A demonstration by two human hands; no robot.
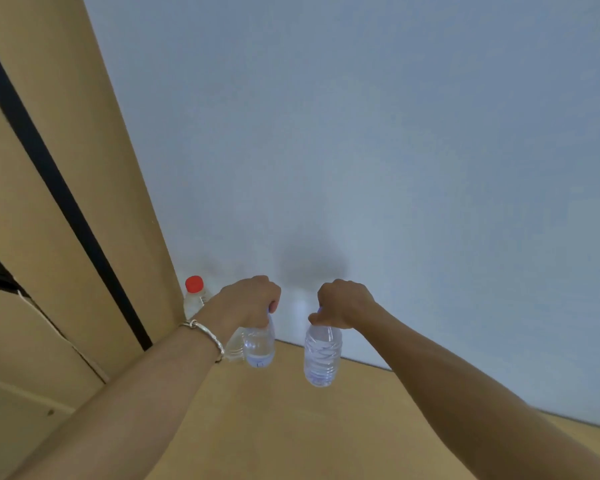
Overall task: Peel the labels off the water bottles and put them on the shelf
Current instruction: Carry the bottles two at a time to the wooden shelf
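Observation:
My left hand (pixel 250 299) grips the cap end of a clear, label-free water bottle (pixel 260 344) that hangs upright just above the wooden shelf (pixel 257 420). My right hand (pixel 343 303) holds a second clear, ribbed bottle (pixel 322 355) by its top, also bare of any label. The two bottles hang side by side, a little apart. Behind my left wrist stands a third clear bottle with a red cap (pixel 194 292), in the shelf's back left corner, partly hidden by my arm.
A pale wall (pixel 361 133) closes the back of the shelf. A tall wooden side panel (pixel 84 168) with a black strip rises at the left. A silver bracelet (pixel 205 334) circles my left wrist. Bare wood lies in front of the bottles.

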